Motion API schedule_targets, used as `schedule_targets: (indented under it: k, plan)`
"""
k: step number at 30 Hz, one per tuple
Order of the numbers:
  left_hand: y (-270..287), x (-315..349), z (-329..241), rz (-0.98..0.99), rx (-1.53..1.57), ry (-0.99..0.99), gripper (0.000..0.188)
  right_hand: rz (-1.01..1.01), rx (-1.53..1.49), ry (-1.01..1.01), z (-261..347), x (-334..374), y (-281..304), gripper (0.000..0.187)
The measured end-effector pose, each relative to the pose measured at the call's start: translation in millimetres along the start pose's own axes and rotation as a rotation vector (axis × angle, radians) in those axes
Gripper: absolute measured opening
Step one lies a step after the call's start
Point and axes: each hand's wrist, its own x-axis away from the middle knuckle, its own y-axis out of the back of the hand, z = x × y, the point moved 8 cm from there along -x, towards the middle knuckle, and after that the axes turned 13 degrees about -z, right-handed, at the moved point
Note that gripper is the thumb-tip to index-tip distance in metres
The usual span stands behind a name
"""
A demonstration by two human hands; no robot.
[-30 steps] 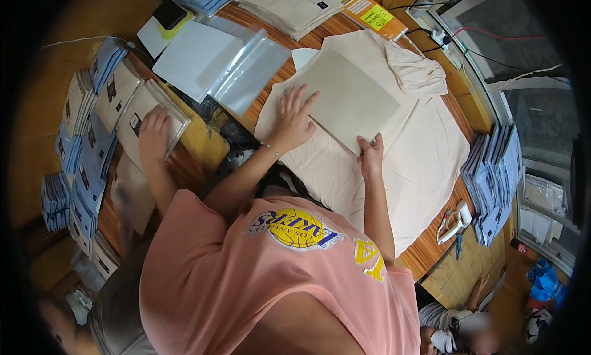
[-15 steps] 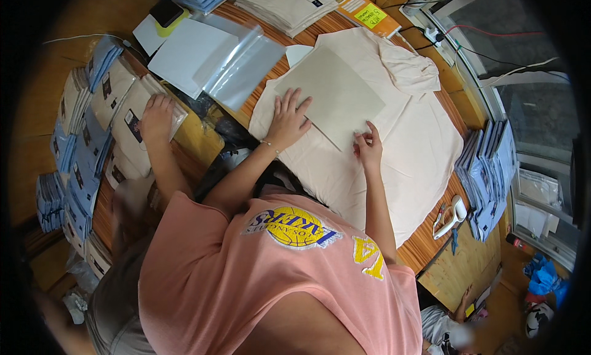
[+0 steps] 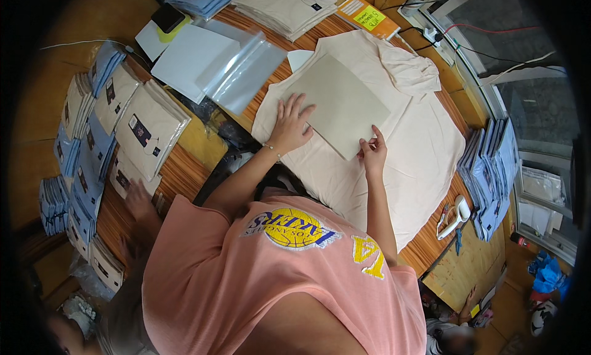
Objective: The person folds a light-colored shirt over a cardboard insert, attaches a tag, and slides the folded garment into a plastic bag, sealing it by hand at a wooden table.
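Observation:
A cream shirt (image 3: pixel 425 152) lies spread flat on the wooden table (image 3: pixel 425 247). A stiff beige cardboard sheet (image 3: pixel 338 99) rests on the shirt's middle. My left hand (image 3: pixel 289 124) lies flat with its fingers spread, across the sheet's near left edge and the cloth. My right hand (image 3: pixel 372 152) pinches the sheet's near corner, with the index finger stretched along the edge. Both my forearms reach out from a pink shirt with a yellow print.
Clear plastic bags (image 3: pixel 243 72) and white sheets lie to the left of the shirt. Stacks of bagged cream shirts (image 3: pixel 148 130) and blue shirts (image 3: pixel 92 170) fill the left side, with more blue ones (image 3: pixel 492 170) at the right. A co-worker's hand (image 3: pixel 138 198) rests at the left table edge.
The co-worker's hand has left the bagged cream shirts and dropped toward the near table edge. My hands stay on the cardboard sheet, barely shifted.

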Motion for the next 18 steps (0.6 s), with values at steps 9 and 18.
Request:
schedule_targets:
  k: [9, 18]
  plan:
    - [-0.4, 0.1, -1.3, -0.007, -0.019, -0.01, 0.057, 0.052, 0.157, 0.018, 3.9, -1.1, -13.5, 0.046]
    - [-2.8, 0.5, 0.8, -0.003, -0.038, -0.012, 0.057, 0.108, 0.268, 0.042, 1.4, -4.8, -16.2, 0.046]
